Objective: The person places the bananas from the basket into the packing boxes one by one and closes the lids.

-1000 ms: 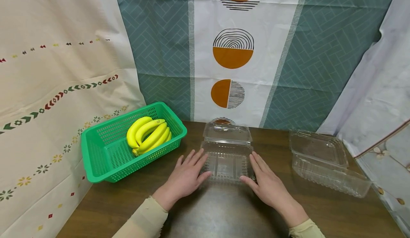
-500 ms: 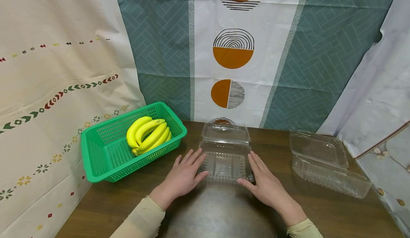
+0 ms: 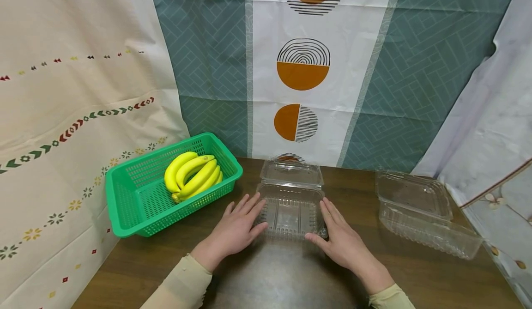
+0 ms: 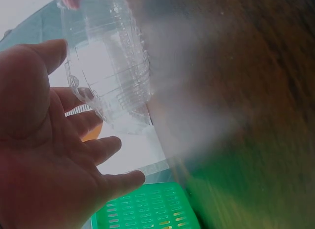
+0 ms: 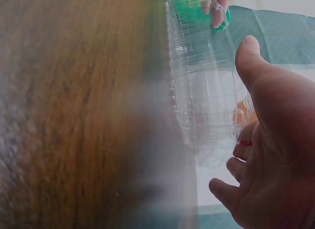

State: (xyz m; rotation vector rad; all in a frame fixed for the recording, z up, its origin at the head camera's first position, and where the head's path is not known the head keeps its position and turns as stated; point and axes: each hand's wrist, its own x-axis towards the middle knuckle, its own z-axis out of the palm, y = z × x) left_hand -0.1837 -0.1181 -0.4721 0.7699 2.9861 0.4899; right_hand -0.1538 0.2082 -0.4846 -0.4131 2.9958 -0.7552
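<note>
A clear plastic clamshell container stands on the table in the middle of the head view, its lid folded back behind it. My left hand lies along its left side with fingers straight and spread. Along the right side is my right hand, also straight-fingered, thumb toward the front rim. In the left wrist view the thumb and fingertips of the left hand are right at the rim of the container. The right wrist view has the right hand likewise at the rim.
At the left, a green basket holds a bunch of bananas. A second clear container with its lid up stands at the right. Patterned cloths hang behind and beside the wooden table.
Both hands and the middle container have shifted slightly left together. The basket, bananas and right-hand container have stayed put.
</note>
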